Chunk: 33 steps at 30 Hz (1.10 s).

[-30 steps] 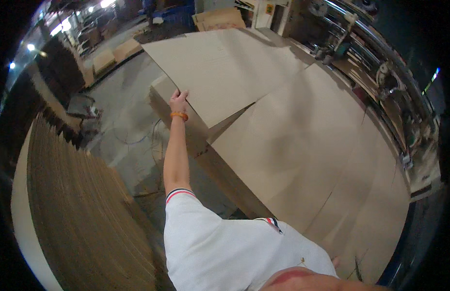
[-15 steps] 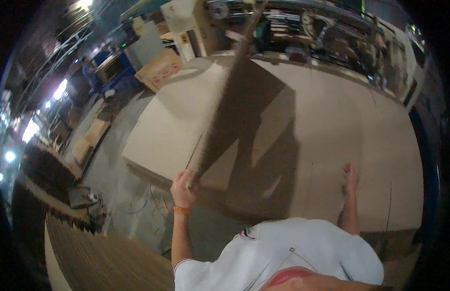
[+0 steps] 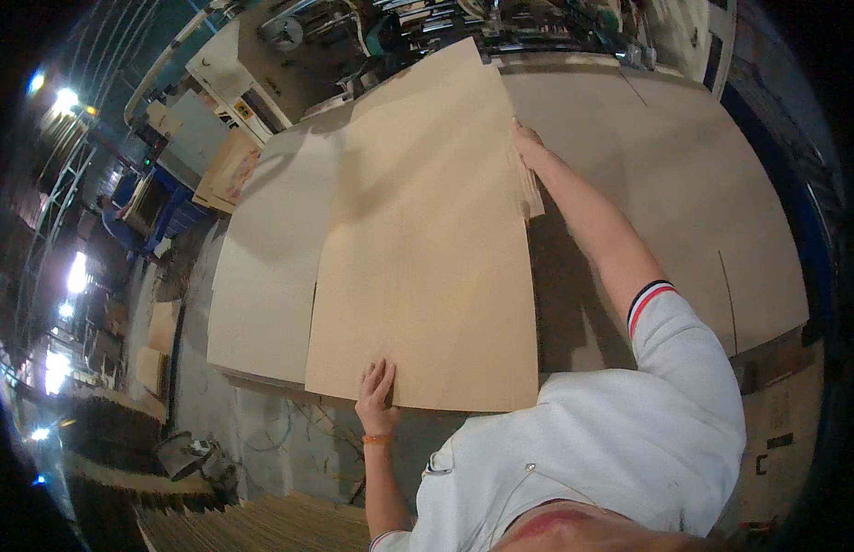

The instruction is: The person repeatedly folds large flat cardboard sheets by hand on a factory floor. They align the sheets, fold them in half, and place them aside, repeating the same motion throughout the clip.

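Note:
A large tan cardboard sheet (image 3: 427, 248) lies aslant in front of me, raised over other sheets along its right side. On its near edge my left hand (image 3: 377, 400) is closed, fingers on top; its thumb is hard to make out. My right hand (image 3: 528, 147) reaches far forward and grips the sheet's right edge, its fingers partly hidden. Just below that hand, a small slotted flap (image 3: 535, 198) sticks out from the edge. Under the sheet are broad stacked cardboard sheets, paler on the left (image 3: 266, 267) and shadowed on the right (image 3: 694, 184).
Machinery (image 3: 427, 32) with rollers runs along the far side of the stack. A cream machine cabinet (image 3: 229, 69) stands at the far left, near a leaning cardboard panel (image 3: 229, 170). More cardboard stacks (image 3: 252, 524) line the lower left. Another person (image 3: 121, 225) is in the left distance.
The upright sheet has tipped down to the left and now shows its broad tan face. My right hand has moved from the right-hand stack forward to the sheet's edge.

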### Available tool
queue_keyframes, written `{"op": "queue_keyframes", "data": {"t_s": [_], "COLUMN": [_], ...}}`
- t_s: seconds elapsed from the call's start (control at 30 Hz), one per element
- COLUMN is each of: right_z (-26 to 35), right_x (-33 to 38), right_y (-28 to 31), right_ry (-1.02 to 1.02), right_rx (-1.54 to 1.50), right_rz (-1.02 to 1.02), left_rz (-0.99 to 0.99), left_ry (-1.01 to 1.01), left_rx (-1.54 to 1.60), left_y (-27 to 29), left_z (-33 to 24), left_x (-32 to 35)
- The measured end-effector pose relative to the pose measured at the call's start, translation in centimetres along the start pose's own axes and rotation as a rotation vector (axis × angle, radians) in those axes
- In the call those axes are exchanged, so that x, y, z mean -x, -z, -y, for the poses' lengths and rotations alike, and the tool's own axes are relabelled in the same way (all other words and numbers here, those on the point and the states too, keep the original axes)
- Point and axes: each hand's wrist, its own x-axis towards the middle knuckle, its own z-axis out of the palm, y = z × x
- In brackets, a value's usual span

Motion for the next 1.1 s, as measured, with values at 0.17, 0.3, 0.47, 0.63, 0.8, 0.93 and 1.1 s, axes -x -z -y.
{"op": "queue_keyframes", "data": {"t_s": [0.17,0.3,0.47,0.63,0.8,0.93,1.1], "right_z": [-3.7,-3.7,-2.5,4.3,3.4,4.5,5.4], "right_x": [-3.3,0.1,-4.9,-4.0,-20.6,-11.7,-13.4], "right_y": [-3.1,-4.0,1.5,-0.4,-0.3,-11.2,-10.6], "right_ry": [-0.082,-0.141,0.021,0.023,0.243,0.109,0.197], "right_rx": [-0.602,-0.927,-0.584,-0.451,-0.471,-0.68,-0.831], "right_rz": [0.14,0.246,0.277,0.297,0.262,0.266,0.348], "left_rz": [-0.066,-0.061,-0.028,0.009,0.011,-0.045,-0.098], "left_ry": [0.043,0.042,0.066,0.137,0.075,0.269,0.268], "left_rx": [0.061,0.033,0.074,-0.033,0.034,0.01,0.113], "left_y": [0.4,0.5,0.6,1.7,1.0,4.5,3.7], "left_z": [0.0,0.3,-0.8,-0.8,0.1,0.4,0.1], "left_x": [-0.5,-0.1,-1.5,-0.2,-3.1,-0.3,-1.4]}}
